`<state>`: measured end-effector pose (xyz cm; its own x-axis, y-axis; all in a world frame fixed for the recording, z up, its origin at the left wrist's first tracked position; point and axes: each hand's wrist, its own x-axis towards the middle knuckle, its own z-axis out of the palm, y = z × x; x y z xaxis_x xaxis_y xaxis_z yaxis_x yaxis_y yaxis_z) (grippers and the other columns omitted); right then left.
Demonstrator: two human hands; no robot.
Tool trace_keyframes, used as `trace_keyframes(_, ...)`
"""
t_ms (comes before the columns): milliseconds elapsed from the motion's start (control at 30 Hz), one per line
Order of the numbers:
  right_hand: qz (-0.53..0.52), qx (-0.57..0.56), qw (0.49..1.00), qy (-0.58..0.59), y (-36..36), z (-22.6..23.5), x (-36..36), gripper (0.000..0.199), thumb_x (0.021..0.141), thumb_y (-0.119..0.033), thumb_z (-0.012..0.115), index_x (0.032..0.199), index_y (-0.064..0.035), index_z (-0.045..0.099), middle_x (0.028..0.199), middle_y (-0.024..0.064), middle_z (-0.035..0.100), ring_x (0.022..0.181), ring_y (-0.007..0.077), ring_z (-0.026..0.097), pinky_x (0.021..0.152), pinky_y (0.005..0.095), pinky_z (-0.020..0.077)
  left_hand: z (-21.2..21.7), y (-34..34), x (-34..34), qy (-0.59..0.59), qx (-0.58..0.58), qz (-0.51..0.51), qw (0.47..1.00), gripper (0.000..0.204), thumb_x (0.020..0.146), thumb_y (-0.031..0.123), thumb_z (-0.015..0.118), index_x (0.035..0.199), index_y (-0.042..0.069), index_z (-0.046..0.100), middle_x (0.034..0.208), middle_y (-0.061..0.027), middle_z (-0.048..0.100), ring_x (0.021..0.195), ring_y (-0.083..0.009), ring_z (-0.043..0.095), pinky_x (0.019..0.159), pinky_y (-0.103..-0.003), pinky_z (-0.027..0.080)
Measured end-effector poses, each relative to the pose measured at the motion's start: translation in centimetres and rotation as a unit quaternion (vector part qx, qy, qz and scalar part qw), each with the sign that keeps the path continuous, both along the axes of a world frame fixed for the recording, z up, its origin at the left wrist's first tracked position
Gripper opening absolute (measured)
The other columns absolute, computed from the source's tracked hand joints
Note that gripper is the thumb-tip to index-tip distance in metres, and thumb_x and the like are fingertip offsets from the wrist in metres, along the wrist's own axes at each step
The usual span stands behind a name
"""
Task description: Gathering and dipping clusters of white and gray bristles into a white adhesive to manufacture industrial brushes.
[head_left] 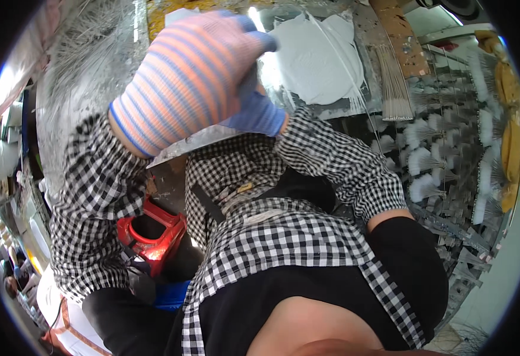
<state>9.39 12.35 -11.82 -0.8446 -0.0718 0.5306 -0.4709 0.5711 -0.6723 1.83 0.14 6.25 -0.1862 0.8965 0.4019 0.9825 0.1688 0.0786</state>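
Nearest the camera are the wearer's black top (230,296) and, beyond it, a black-and-white checked apron (272,243). Past these, both hands meet above the near edge of the table (183,146). Judging by how close together they are, the step in hand is fine two-handed work on something small, just beside a flat white patch (313,59) with thin pale strands (338,44) lying across it. The next move would seem to call for steady fingers and a clear path to the patch and strands, both to the right of the left glove.

As for pose, the left hand (192,77), in a striped glove, shows its back to the camera, wrist bent inward, blue fingertips pointing right. The right hand (257,114), in a blue glove, comes across from the other side and is partly covered by the left. Whether either hand pinches anything cannot be told; the palms and most fingers are hidden. Both elbows stand out wide in checked sleeves (94,196). A wire bundle (395,95) lies right of the patch, near white tufts (423,160).
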Motion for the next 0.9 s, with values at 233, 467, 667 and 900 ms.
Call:
trace_keyframes(233, -0.160, 0.318, 0.916, 0.184, 13.7, 0.9, 2.5, 0.047, 0.087, -0.039, 0.075, 0.121, -0.0087, 0.065, 0.112, 0.0093, 0.070, 0.099, 0.0243, 0.068, 0.084, 0.0389, 0.0580, -0.2, 14.0, -0.7, -0.383, -0.044, -0.260, 0.885, 0.034, 0.088, 0.023, 0.074, 0.119, 0.011, 0.070, 0.120, -0.0096, 0.070, 0.113, -0.0215, 0.064, 0.094, -0.033, 0.051)
trace_keyframes(467, -0.228, 0.313, 0.920, 0.052, 19.2, -2.3, 4.0, 0.049, 0.086, -0.042, 0.079, 0.127, -0.0175, 0.066, 0.120, 0.0065, 0.068, 0.104, 0.0275, 0.068, 0.090, 0.0407, 0.0560, 3.5, 18.3, 0.5, 0.017, -0.179, -0.138, 0.974, 0.014, 0.073, 0.018, 0.076, 0.080, 0.006, 0.077, 0.078, -0.0158, 0.074, 0.080, -0.0328, 0.073, 0.074, -0.043, 0.058)
trace_keyframes(667, -0.197, 0.338, 0.918, 0.061, 19.7, -6.2, 2.8, 0.063, 0.092, -0.042, 0.072, 0.146, -0.0156, 0.052, 0.145, 0.0111, 0.053, 0.131, 0.0307, 0.053, 0.104, 0.0482, 0.0441, 1.7, 17.6, -0.7, -0.012, -0.135, -0.172, 0.976, 0.014, 0.070, 0.012, 0.073, 0.077, 0.001, 0.077, 0.077, -0.0202, 0.073, 0.079, -0.0347, 0.074, 0.069, -0.043, 0.059)
trace_keyframes(900, -0.255, 0.379, 0.883, 0.109, 19.1, -8.2, 3.0, 0.091, 0.096, -0.054, 0.062, 0.162, -0.0130, 0.015, 0.161, 0.0157, 0.029, 0.143, 0.0321, 0.037, 0.113, 0.0490, 0.0348, 1.1, 17.7, -0.4, 0.008, -0.085, -0.176, 0.981, 0.013, 0.071, 0.013, 0.073, 0.077, 0.002, 0.077, 0.073, -0.0180, 0.073, 0.075, -0.0341, 0.074, 0.065, -0.043, 0.058)
